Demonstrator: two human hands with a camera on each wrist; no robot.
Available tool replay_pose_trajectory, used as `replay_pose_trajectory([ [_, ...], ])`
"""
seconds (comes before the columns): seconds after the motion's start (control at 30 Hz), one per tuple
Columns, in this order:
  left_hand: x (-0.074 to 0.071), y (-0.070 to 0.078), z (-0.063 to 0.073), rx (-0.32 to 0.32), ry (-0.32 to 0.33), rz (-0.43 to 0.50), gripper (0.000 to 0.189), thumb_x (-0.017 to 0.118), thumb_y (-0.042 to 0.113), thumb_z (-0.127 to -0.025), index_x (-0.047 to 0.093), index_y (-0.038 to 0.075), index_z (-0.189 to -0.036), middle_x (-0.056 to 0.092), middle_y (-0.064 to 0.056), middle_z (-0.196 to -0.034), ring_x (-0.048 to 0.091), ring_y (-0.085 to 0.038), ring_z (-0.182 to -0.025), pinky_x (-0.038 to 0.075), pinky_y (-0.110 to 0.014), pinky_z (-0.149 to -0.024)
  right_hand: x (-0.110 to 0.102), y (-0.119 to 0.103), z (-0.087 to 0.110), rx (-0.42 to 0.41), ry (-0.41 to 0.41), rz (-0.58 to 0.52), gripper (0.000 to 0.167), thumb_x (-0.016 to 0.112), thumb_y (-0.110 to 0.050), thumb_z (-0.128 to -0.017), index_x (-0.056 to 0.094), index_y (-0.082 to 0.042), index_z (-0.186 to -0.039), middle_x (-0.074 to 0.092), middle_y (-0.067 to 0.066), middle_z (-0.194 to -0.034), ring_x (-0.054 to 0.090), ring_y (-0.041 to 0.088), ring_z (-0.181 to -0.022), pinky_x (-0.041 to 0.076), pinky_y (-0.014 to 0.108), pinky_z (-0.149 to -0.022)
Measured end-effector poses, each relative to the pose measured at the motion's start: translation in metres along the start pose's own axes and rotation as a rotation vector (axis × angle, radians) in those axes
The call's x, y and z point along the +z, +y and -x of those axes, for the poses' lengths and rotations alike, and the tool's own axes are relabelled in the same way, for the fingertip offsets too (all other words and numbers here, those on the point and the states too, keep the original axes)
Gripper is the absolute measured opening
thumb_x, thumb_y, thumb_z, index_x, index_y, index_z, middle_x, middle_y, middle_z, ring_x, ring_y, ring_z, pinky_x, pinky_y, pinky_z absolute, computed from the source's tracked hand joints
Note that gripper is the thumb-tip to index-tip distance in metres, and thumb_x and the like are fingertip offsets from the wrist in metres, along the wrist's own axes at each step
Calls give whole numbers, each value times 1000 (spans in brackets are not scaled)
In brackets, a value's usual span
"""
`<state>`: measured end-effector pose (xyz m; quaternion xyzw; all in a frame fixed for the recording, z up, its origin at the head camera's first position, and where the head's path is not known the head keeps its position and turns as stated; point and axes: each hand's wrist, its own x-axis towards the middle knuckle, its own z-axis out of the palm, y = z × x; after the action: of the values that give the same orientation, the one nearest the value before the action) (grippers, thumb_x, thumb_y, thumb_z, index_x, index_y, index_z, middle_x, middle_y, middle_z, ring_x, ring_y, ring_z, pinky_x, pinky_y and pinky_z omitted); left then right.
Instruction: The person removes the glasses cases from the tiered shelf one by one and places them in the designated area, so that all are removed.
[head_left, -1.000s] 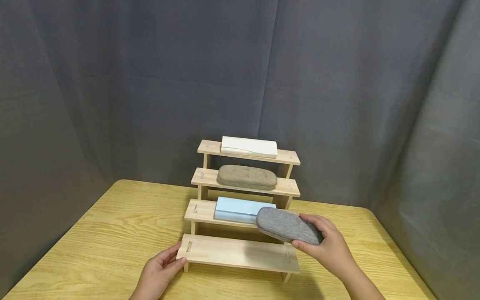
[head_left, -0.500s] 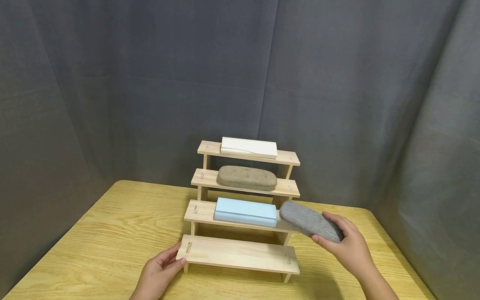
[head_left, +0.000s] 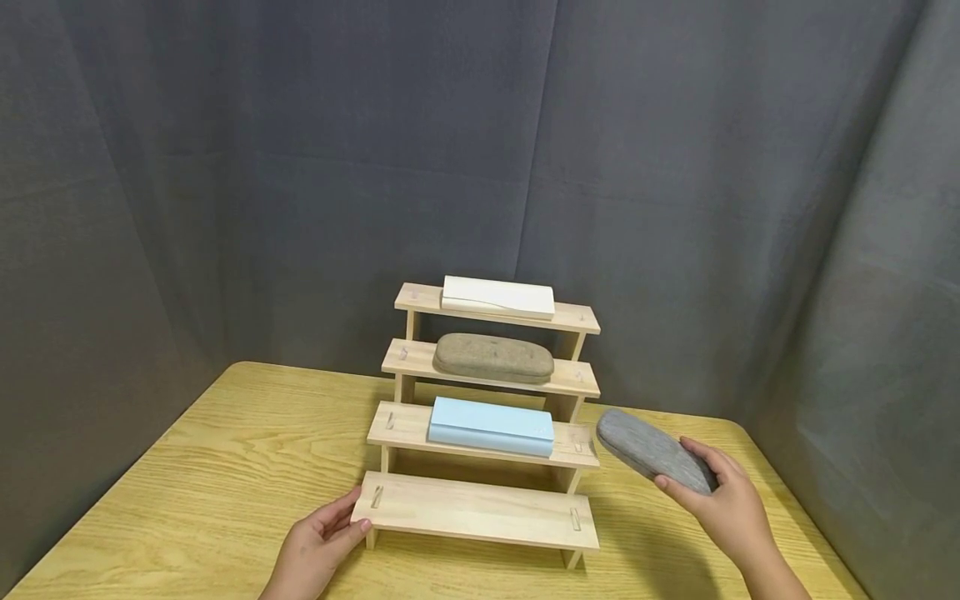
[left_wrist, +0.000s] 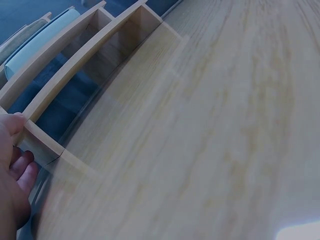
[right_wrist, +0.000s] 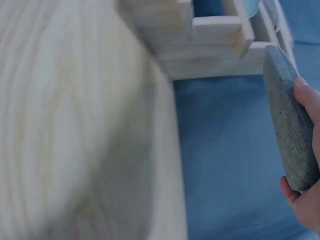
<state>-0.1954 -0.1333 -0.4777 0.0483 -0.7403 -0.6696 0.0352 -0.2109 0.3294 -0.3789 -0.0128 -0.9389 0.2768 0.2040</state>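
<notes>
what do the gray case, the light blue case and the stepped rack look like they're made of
The gray case: probably woven fabric over a stiff shell, matte; close up it shows a speckled texture.
The light blue case: perhaps faux leather or coated card, smooth; its color is even.
The stepped rack: pale wood, seemingly unvarnished; faint grain shows.

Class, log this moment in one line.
right hand: holds gray case | left hand: grips bottom shelf | blue case: on next shelf up

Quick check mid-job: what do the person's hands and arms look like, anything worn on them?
Both the left hand and right hand are bare, with no gloves or rings visible. The stretch of right forearm in the head view shows no sleeve, watch or cable.
</notes>
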Motion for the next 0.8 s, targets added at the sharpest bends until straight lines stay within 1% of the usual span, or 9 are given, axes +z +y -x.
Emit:
replay_pose_trajectory([
  [0.17, -1, 0, 2, 0, 5, -13, 52, 73, 13, -89, 55, -6, -134, 56, -22, -138, 65, -18, -110, 55, -17, -83, 9, 19, -1, 45, -51, 13, 78, 79, -46, -81, 52, 1, -137, 53, 29, -135, 55, 41, -114, 50, 50, -86],
  [0.27, -2, 0, 3, -3, 3, -8, 52, 72, 13, -89, 55, -7, -134, 54, -23, -139, 64, -19, -110, 55, -18, -84, 14, 28, -2, 76, -93, 17, 81, 76, -48, -83, 49, 3, -139, 50, 31, -138, 53, 44, -117, 49, 55, -90],
  [0.5, -1, 1, 2, -17, 3, 15, 52, 72, 11, -88, 55, -5, -134, 55, -21, -140, 64, -21, -112, 56, -20, -86, 21, 44, -5, 171, -178, 29, 89, 72, -55, -83, 42, 3, -144, 41, 34, -145, 44, 48, -126, 43, 60, -99],
  [0.57, -1, 1, 2, -6, -2, 16, 52, 72, 11, -89, 55, -7, -134, 54, -22, -139, 64, -22, -112, 57, -21, -86, 24, 48, -5, 186, -189, 31, 90, 72, -56, -83, 41, 2, -145, 40, 34, -145, 42, 48, -128, 41, 60, -100],
  [0.8, -1, 1, 2, -5, -7, 33, 53, 72, 11, -89, 54, -6, -135, 54, -22, -140, 64, -23, -113, 57, -21, -87, 31, 61, -6, 185, -199, 42, 91, 71, -56, -83, 42, 5, -144, 40, 36, -144, 41, 51, -129, 39, 61, -104],
])
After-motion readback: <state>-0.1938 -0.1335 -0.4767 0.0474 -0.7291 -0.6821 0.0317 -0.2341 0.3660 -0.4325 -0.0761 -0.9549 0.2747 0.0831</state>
